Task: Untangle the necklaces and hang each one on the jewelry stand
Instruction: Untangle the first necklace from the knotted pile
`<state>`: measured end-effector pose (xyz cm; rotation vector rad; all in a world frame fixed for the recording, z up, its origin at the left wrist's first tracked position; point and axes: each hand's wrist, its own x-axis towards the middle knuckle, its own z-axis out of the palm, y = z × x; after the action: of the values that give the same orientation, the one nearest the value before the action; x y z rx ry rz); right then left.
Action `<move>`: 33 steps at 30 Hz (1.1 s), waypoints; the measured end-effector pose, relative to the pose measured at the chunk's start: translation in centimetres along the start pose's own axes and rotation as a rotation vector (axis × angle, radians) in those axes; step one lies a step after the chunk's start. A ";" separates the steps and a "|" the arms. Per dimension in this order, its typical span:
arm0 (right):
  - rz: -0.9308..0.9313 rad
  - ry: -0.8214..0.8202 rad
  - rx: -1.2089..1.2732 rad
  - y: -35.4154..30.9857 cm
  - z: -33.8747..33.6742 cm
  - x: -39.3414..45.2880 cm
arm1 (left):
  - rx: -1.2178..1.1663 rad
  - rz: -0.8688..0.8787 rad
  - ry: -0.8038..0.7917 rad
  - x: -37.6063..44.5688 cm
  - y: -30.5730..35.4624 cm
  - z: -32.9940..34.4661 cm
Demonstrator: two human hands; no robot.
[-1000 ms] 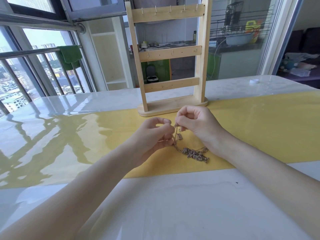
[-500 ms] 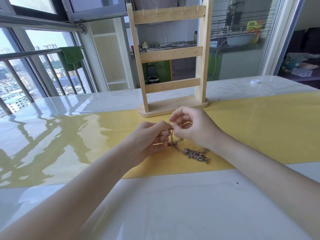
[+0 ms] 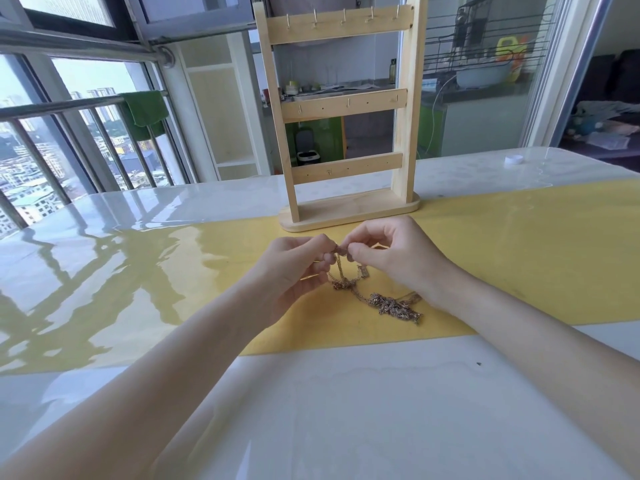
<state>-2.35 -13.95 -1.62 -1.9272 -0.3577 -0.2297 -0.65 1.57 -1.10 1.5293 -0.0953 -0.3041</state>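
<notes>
Sunlight bounces off a shiny white table [image 3: 346,410] with a wide yellow strip [image 3: 519,254] running across it.

On the yellow strip lies a bunch of thin gold necklaces [image 3: 391,303], all knotted up in a lumpy pile. One end of the chains is lifted up off the table, between two hands. The left hand [image 3: 294,271] has its fingers curled in and pinches the chain at the top. The right hand [image 3: 391,258] does the same from the other side, with its thumb and first finger squeezed on the chain. The two pinches almost touch. Both bare arms reach in from the bottom corners, and their elbows are cut off by the edge of the picture.

The chains are so thin and mixed up that I cannot tell how many there are. A small flat tag [image 3: 363,271] hangs on one chain under the right hand.

Just behind the hands stands a wooden jewelry stand [image 3: 346,105]. It is pale wood with two posts, three flat bars and an oval base. Small metal hooks [image 3: 343,17] stick out of the top bar. Its very top is cut off.

Far back on the right of the table sits a little white cap [image 3: 513,160]. A green cloth [image 3: 145,109] hangs on the balcony railing [image 3: 62,109] on the left.
</notes>
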 end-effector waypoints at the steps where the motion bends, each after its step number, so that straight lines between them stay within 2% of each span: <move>1: 0.008 -0.008 0.040 -0.1 0.0 0.0 | -0.011 0.000 -0.001 0.1 0.0 -0.1; 4: 0.011 -0.016 0.101 -0.2 -0.1 -0.2 | -0.014 0.001 -0.005 0.2 -0.1 -0.2; 9: 0.006 0.007 0.054 -0.1 -0.1 -0.1 | 0.015 -0.002 -0.052 0.2 -0.1 -0.1; 19: 0.030 -0.050 0.131 -0.1 -0.4 0.0 | 0.007 -0.045 -0.145 -0.1 0.1 0.2; 24: 0.073 0.002 0.276 0.3 -0.6 0.3 | 0.134 -0.042 -0.279 -0.3 0.1 0.2; 33: 0.091 0.030 0.281 0.1 -0.5 0.1 | 0.113 -0.038 -0.235 -0.3 0.1 0.0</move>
<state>-2.18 -14.44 -1.50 -1.6569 -0.2664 -0.1406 -0.95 1.61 -0.98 1.6034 -0.2730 -0.5159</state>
